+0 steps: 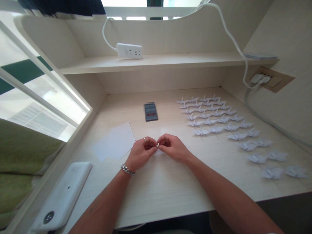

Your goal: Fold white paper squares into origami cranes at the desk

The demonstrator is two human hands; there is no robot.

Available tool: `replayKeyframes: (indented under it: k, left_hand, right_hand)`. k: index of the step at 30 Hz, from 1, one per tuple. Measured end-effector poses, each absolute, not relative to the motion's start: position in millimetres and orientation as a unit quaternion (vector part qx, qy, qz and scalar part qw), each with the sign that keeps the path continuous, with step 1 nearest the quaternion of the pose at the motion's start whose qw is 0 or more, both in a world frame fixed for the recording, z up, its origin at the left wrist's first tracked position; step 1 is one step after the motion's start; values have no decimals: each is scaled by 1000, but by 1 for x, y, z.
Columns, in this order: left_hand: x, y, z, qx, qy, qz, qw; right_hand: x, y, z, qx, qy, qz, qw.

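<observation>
White paper piece [158, 151], white paper cranes [216, 129], white sheets [114, 141], pale wood-grained desk [168, 191], green cloth [21, 146], silver bracelet [127, 169]

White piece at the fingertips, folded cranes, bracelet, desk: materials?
White piece: likely matte paper, but too little shows to confirm.
Folded cranes: white matte paper, judging by sharp creases and pointed tips.
Bracelet: probably polished silver-coloured metal; the links show bright glints.
Desk: pale, low-sheen wood or wood-look laminate; faint grain shows, core unclear.
</observation>
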State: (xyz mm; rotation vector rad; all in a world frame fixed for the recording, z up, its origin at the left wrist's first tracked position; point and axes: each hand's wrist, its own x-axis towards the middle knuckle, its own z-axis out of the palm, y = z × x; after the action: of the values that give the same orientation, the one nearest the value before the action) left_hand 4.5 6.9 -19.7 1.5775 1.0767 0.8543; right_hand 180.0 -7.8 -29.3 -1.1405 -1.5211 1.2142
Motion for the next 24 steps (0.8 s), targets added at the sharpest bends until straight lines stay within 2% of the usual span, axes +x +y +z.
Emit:
replayKeyframes:
  k: [5, 13, 24]
  left_hand:
    - [1, 9, -17, 629, 434, 356, 538]
    - [5, 8, -15, 637, 456, 367, 501]
    - [2, 10, -16, 618, 459, 389, 506]
  right_hand:
    - [185, -6, -25, -449, -608, 490, 434]
    - [185, -7, -27, -457, -611, 479, 435]
    - [188, -2, -32, -473, -581, 488, 448]
